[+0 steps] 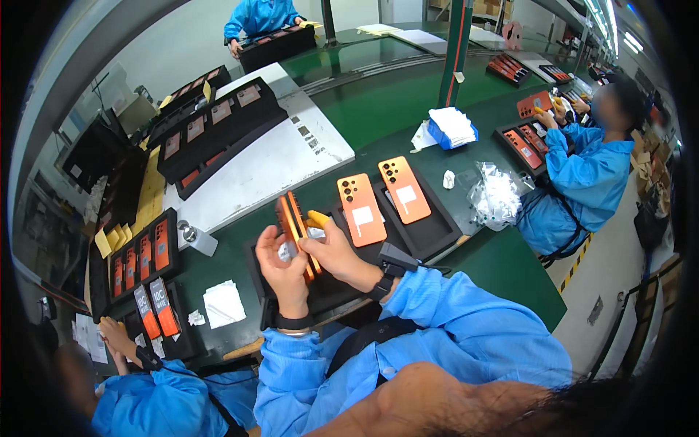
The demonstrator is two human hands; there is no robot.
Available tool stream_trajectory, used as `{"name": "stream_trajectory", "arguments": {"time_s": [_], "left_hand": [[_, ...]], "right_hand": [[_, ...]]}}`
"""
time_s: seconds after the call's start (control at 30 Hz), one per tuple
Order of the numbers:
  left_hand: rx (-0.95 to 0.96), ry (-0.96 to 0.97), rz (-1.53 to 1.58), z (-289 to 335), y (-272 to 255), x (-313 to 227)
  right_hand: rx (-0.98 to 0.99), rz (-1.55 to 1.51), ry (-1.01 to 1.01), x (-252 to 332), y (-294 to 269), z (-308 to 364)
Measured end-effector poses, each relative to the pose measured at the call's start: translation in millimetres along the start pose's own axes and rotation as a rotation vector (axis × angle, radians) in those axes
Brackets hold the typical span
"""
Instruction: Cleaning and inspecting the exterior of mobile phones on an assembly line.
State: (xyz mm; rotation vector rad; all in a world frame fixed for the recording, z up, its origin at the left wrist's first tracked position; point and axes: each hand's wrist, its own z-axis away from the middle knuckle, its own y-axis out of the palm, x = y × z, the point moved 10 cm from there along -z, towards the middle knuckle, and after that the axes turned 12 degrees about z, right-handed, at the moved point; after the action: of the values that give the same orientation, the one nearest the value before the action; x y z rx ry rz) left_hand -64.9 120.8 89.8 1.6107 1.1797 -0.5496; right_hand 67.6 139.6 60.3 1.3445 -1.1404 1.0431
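Upright before me, both hands grip a pair of thin orange-edged phones (292,218), seen edge-on and close together; I cannot tell whether they touch. My left hand (279,271) has its fingers closed on their left side. From the right, my right hand (336,255) pinches them with its thumb, and yellow covers show on its fingertips. Just right of my hands, an orange phone (362,210) with a white label lies back up on a black foam tray. Beyond it, a second orange phone (404,191) with a label rests in a black tray (440,231).
Crumpled clear plastic bags (496,195) and a blue box of white wipes (453,128) stand to the right. A pump bottle (196,239) and white cloth (223,304) are left. Co-workers in blue sit at both sides (582,182). Black phone trays (142,256) line the left.
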Motion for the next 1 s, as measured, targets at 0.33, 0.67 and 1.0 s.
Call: {"name": "stream_trajectory", "arguments": {"time_s": [0.33, 0.67, 1.0], "left_hand": [[-0.059, 0.262, -0.931, -39, -44, 12], [-0.039, 0.2, -1.063, -32, -52, 21], [-0.068, 0.076, -1.203, -13, -97, -16]], "right_hand": [[-0.29, 1.329, -0.335, 14, -4, -36], [-0.247, 1.432, -0.485, 9, 3, -23], [-0.486, 1.495, -0.259, 56, -186, 33]]}}
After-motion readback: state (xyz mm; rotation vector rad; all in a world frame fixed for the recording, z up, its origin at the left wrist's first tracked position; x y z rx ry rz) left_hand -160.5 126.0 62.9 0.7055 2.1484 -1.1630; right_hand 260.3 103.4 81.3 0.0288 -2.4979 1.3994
